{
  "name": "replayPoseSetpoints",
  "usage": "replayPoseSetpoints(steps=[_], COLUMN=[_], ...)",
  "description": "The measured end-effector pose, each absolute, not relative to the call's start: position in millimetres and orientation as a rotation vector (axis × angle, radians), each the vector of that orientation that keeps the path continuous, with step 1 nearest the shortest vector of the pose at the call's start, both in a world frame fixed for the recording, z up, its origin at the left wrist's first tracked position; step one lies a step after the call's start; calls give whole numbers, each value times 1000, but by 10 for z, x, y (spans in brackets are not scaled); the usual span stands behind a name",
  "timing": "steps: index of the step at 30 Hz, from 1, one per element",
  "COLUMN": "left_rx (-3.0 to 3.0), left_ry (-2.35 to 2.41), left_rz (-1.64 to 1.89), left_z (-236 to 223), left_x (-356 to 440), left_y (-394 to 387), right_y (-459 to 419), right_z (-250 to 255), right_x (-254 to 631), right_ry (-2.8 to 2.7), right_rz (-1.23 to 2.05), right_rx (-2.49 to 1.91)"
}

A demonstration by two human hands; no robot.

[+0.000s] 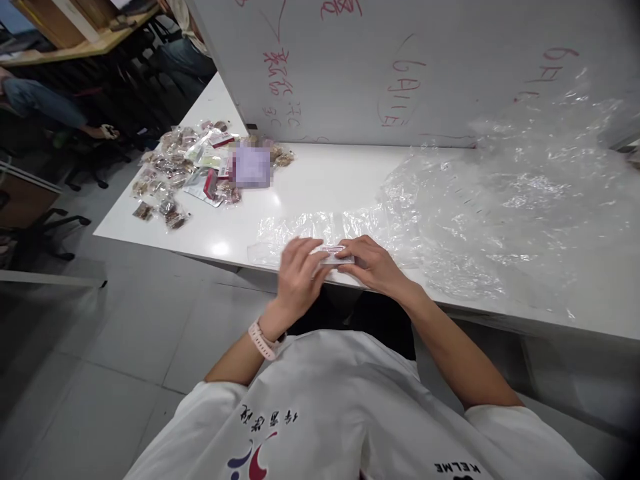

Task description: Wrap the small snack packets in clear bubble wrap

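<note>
Between my two hands is a small white box-like packet with red print, held just over the table's front edge. My left hand grips its left end with fingers bent, a pale pink watch band on that wrist. On the other end, my right hand pinches it between thumb and fingers. Flat clear plastic bags lie right behind my hands. What the small print says is too small to read.
A large heap of crinkled clear plastic covers the table's right side. Several small filled packets are piled at the left, beside a blurred purple item. A whiteboard with red writing stands behind. Other people sit at the upper left.
</note>
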State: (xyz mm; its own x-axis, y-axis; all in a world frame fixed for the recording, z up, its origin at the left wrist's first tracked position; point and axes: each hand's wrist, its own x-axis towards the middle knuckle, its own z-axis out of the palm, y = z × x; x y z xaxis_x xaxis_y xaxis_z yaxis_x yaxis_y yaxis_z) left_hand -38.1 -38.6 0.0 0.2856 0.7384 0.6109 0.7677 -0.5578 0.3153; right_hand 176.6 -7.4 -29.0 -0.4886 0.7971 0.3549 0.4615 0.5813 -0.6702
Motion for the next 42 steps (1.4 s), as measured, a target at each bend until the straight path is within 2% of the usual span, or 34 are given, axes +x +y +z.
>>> replayPoseSetpoints(steps=[6,14,19,25,28,32,37,42], left_rx=[-2721,-2646,-2631,-2663,-2646,-2562,-2437,-2600], left_ry=[-1426,-1420,-1367,-1349,-1396,-1520,-1744,-1593], left_rz=[-1109,-962,-976,-896,-804,-695,-643,-656], left_z=[-311,-248,-210,-85,-71,-104,-126,-215], left_x=[-278,-333,-314,-338,-307,-254,-168,-56], left_y=[-344,-441,-378,-189,-24,203,334,194], right_y=[-118,-273,-326,-252,-109,98,299,427], right_z=[-239,-167,-190,-167,-135,-126,-133,-111], right_x=[1797,1815,1847,1791,1748,1706,1687,1655], right_ry=[-2126,-2177,-2266,-2307,-2329,-2375,-2440,-2336], right_rz=[711,658,450,-29,-157,-160,3,-65], right_rx=[-997,-1007,-991,-1034,-1131,-1275,-1446,-1476])
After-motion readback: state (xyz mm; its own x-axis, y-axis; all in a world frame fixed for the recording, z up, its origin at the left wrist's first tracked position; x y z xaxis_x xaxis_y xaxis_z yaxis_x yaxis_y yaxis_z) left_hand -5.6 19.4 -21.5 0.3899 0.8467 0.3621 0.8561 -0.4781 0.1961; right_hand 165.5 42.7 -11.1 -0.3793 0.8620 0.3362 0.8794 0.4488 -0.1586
